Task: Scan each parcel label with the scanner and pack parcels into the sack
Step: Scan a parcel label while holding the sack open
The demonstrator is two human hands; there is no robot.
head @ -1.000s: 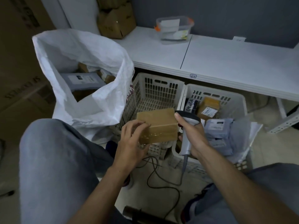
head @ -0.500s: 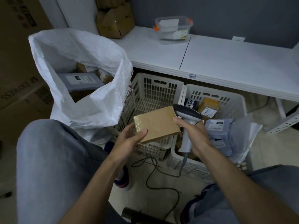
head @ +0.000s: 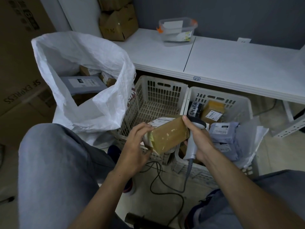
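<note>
A brown taped cardboard parcel [head: 170, 135] is held over the baskets, tilted, with a white label showing on its far top side. My left hand [head: 137, 146] grips its left end. My right hand [head: 198, 139] holds the grey corded scanner [head: 192, 146] by its handle, thumb pressed on the parcel's right corner. The white woven sack [head: 92, 90] stands open at the left with a grey mailer and brown boxes inside. The right basket [head: 244, 106] holds a brown labelled box [head: 212, 111], a black packet and grey mailers [head: 226, 139].
A white left basket [head: 158, 96] sits between the sack and the right basket. A white shelf [head: 231, 66] above carries a clear plastic container [head: 178, 29] and cardboard boxes [head: 118, 22]. Large cartons stand at far left. The scanner cable [head: 165, 187] loops on the floor between my knees.
The parcel has been rotated in both hands: its broad brown face turned toward me and a labelled side came up at the far top. My left hand shifted to the parcel's left end.
</note>
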